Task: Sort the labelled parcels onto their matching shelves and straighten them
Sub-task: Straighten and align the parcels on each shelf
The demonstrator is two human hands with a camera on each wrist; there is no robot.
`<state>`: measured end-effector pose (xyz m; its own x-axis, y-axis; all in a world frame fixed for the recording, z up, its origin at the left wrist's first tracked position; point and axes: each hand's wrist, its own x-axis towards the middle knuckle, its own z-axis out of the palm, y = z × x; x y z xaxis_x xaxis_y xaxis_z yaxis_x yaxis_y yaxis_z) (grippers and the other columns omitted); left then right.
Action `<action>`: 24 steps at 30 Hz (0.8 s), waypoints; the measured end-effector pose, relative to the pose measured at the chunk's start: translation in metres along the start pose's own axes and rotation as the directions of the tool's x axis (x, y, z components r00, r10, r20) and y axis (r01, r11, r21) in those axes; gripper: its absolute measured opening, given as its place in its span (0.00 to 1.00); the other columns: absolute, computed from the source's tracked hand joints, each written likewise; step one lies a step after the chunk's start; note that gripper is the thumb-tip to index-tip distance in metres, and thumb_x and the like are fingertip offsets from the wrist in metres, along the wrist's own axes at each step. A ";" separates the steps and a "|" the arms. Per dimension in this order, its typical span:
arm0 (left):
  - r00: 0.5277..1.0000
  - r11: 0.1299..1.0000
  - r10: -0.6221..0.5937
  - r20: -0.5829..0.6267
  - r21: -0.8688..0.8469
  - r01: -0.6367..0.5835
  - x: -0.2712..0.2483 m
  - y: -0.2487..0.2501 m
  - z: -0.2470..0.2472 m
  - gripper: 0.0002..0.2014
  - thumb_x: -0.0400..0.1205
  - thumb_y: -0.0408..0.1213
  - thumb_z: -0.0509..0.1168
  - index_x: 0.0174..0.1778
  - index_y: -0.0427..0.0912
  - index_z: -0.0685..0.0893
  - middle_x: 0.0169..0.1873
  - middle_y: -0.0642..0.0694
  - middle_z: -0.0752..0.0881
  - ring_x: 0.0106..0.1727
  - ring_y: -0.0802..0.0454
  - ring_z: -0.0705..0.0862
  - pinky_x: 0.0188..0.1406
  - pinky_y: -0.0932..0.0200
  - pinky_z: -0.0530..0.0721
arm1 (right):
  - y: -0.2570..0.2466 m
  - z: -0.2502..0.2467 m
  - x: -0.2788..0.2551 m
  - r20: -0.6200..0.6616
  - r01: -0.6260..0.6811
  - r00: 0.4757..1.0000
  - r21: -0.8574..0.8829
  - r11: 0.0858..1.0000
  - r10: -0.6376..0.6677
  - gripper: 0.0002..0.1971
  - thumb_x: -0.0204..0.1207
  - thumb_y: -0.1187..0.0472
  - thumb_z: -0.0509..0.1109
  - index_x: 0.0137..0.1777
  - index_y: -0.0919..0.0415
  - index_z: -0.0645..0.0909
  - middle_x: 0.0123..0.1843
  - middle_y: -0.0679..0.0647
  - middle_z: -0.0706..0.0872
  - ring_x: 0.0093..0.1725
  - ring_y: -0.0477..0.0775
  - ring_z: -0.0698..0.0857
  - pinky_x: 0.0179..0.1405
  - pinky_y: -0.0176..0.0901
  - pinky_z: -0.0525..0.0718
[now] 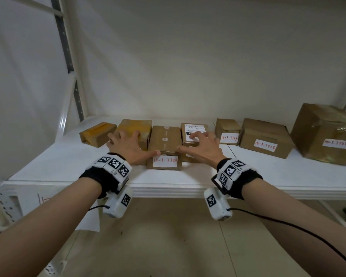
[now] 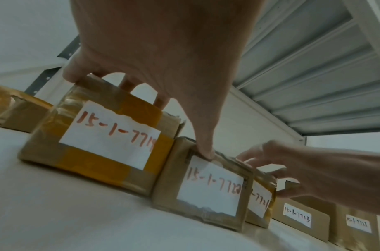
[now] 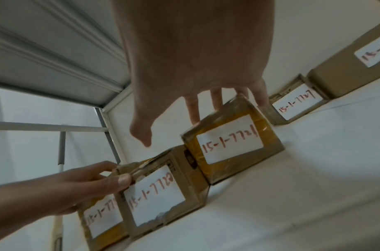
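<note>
Three taped cardboard parcels stand side by side on the white shelf [image 1: 68, 166]. My left hand [image 1: 128, 145] lies spread on top of parcel 15-1-7719 [image 2: 107, 135], and its thumb touches the top front edge of the middle parcel 15-1-7720 [image 1: 165, 143]. My right hand [image 1: 202, 146] rests with spread fingers on parcel 15-1-7721 [image 3: 229, 141], and its thumb hangs just over the middle parcel's right edge. Parcel 7720 [image 3: 157, 195] sits a little further forward than its neighbours. Neither hand grips anything.
Further right on the shelf stand parcels 15-1-7727 [image 1: 228, 132], 15-1-7723 [image 1: 265, 138] and a large crumpled box [image 1: 326, 134]. A small flat parcel [image 1: 97, 133] lies at the far left by the metal upright [image 1: 68, 56]. Another shelf [image 2: 313, 68] runs overhead.
</note>
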<state>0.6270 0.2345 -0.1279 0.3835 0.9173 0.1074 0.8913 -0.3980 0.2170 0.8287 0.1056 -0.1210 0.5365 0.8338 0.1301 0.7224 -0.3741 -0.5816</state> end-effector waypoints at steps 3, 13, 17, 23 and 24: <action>1.000 1.000 -0.012 -0.008 0.008 0.012 0.008 0.009 -0.001 0.50 0.65 0.79 0.65 0.78 0.53 0.65 0.81 0.31 0.60 0.81 0.21 0.53 0.76 0.24 0.60 | 0.007 0.004 0.008 -0.009 0.019 1.000 -0.049 0.999 -0.020 0.39 0.64 0.41 0.82 0.73 0.48 0.72 0.76 0.55 0.65 0.78 0.62 0.61 0.75 0.63 0.70; 0.995 0.996 -0.043 0.086 0.078 0.036 0.092 0.027 0.000 0.56 0.55 0.85 0.59 0.75 0.53 0.67 0.80 0.33 0.66 0.80 0.21 0.61 0.75 0.18 0.54 | 0.009 0.025 0.089 -0.032 0.027 0.999 -0.170 0.985 -0.032 0.31 0.69 0.43 0.78 0.70 0.49 0.71 0.73 0.54 0.74 0.81 0.62 0.63 0.76 0.66 0.70; 0.993 0.993 -0.010 0.117 0.119 -0.004 0.131 0.031 0.008 0.60 0.50 0.86 0.57 0.76 0.54 0.66 0.80 0.36 0.68 0.81 0.28 0.63 0.75 0.18 0.56 | 0.012 0.028 0.123 -0.003 0.039 0.999 -0.193 0.980 -0.041 0.32 0.71 0.42 0.77 0.71 0.50 0.71 0.74 0.57 0.73 0.82 0.64 0.62 0.79 0.64 0.67; 0.995 0.986 -0.026 0.094 0.165 0.010 0.159 0.042 0.014 0.56 0.61 0.84 0.57 0.80 0.53 0.62 0.82 0.33 0.62 0.81 0.23 0.59 0.76 0.19 0.54 | 0.024 0.036 0.168 -0.019 0.059 0.998 -0.223 0.973 -0.065 0.32 0.71 0.40 0.76 0.71 0.50 0.70 0.76 0.58 0.72 0.84 0.67 0.59 0.79 0.66 0.68; 0.995 0.985 -0.038 0.089 0.169 0.022 0.161 0.043 0.015 0.54 0.65 0.82 0.58 0.82 0.53 0.59 0.83 0.32 0.59 0.82 0.20 0.55 0.77 0.19 0.53 | 0.025 0.037 0.173 -0.019 0.062 0.998 -0.225 0.972 -0.068 0.33 0.71 0.40 0.76 0.72 0.50 0.69 0.77 0.59 0.71 0.84 0.68 0.58 0.79 0.66 0.68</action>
<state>0.7308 0.3649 -0.1156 0.3695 0.9291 0.0127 0.9277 -0.3697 0.0519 0.9235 0.2559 -0.1428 0.4942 0.8496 0.1843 0.8339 -0.4033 -0.3767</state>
